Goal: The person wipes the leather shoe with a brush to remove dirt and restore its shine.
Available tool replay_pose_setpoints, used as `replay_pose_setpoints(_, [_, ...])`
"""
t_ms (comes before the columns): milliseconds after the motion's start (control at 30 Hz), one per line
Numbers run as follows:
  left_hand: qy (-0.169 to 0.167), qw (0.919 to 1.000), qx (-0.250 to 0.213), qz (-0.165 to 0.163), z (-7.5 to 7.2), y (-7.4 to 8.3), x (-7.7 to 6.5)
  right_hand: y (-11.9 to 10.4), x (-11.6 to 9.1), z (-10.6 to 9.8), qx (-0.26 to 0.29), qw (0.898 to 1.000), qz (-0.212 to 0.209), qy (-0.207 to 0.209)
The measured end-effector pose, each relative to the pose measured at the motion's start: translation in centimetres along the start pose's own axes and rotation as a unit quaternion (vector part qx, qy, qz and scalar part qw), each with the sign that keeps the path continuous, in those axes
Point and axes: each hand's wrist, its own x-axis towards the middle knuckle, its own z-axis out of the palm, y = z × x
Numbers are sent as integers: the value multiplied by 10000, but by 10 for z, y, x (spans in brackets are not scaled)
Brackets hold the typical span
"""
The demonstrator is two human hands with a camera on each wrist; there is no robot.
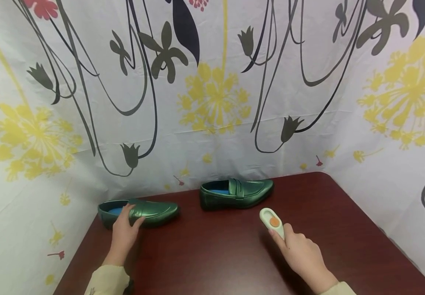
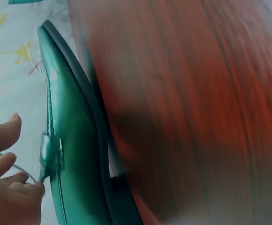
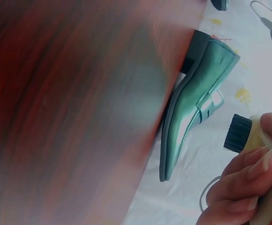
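Note:
A green metallic loafer (image 1: 157, 211) with a blue insole stands at the left of the table, its toe pointing right. My left hand (image 1: 125, 229) reaches over it, fingertips by the strap and shoe opening, thumb spread apart. In the left wrist view the fingers (image 2: 21, 187) overlap the edge of the opening beside the strap. My right hand (image 1: 304, 252) grips a small brush (image 1: 271, 221) with a pale green handle and an orange button, thumb along the handle. Dark bristles (image 3: 238, 133) show at its end in the right wrist view. The second green loafer (image 1: 242, 194) stands beyond the brush.
Both loafers stand near the back edge of the dark red wooden table (image 1: 212, 254). White fabric (image 1: 212, 155) printed with flowers and stems hangs behind the table and along both sides.

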Motion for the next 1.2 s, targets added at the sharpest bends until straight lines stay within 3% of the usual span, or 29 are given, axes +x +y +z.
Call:
replay_pose_setpoints(333, [103, 9991, 275, -297, -20, -21, 3, -5, -4, 5, 34, 10000, -43, 66])
replay_pose_setpoints(667, [-261, 9958, 604, -640, -36, -54, 10, -15, -7, 8, 68, 9999, -82, 21])
replay_pose_setpoints(1200, [-911, 9909, 960, -244, -59, -79, 30, -30, -12, 17, 118, 9998, -170, -6])
